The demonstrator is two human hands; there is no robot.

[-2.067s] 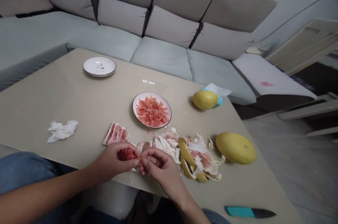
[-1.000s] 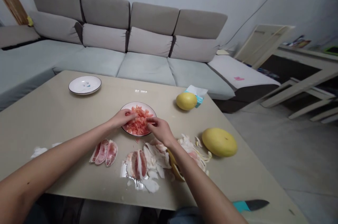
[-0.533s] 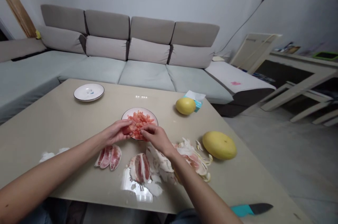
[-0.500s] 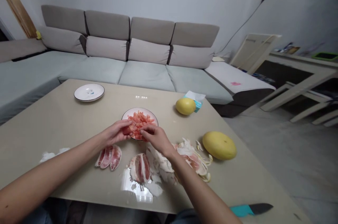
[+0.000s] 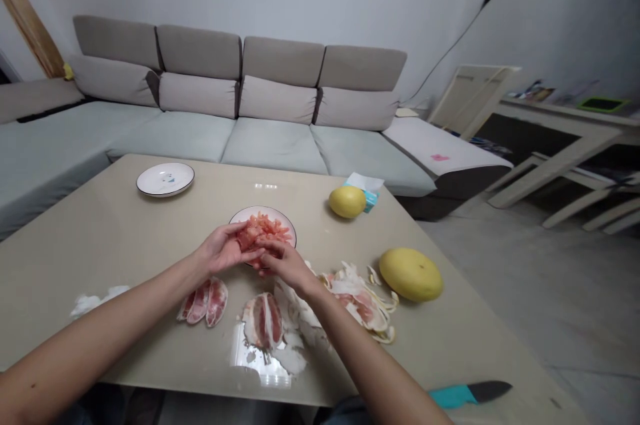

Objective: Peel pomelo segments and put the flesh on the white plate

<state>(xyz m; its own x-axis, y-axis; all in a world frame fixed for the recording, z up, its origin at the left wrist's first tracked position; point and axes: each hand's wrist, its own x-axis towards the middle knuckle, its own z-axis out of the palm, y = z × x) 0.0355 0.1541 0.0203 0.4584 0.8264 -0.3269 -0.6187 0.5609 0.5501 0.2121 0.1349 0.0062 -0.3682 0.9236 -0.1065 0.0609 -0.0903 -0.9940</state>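
Observation:
My left hand [image 5: 225, 248] is over the near left edge of a dark-rimmed white plate [image 5: 287, 219], thumb and fingers spread, apparently gripping nothing. Pink pomelo pulp [image 5: 267, 228] is heaped on this plate. My right hand [image 5: 285, 265] meets the left fingertips at the plate's near edge. Its fingers are bent together, and what they hold, if anything, is hidden. Nearer to me lie a few unpeeled pomelo segments [image 5: 216, 303] and a partly opened pomelo chunk [image 5: 263, 321] in white pith. Beside my right forearm is a pile of peel and membrane [image 5: 363, 301].
A whole yellow pomelo [image 5: 411, 274] sits at the table's right, with a smaller yellow fruit [image 5: 347, 202] by a tissue pack [image 5: 371, 198] behind it. A turquoise-handled knife [image 5: 470, 394] lies near the front right edge. Another plate [image 5: 150, 179] is at the back left.
The pulp piece pinched in my left hand no longer shows there, and those fingers have straightened. My right hand has shifted slightly left and down, against the left fingertips. The view has tilted slightly.

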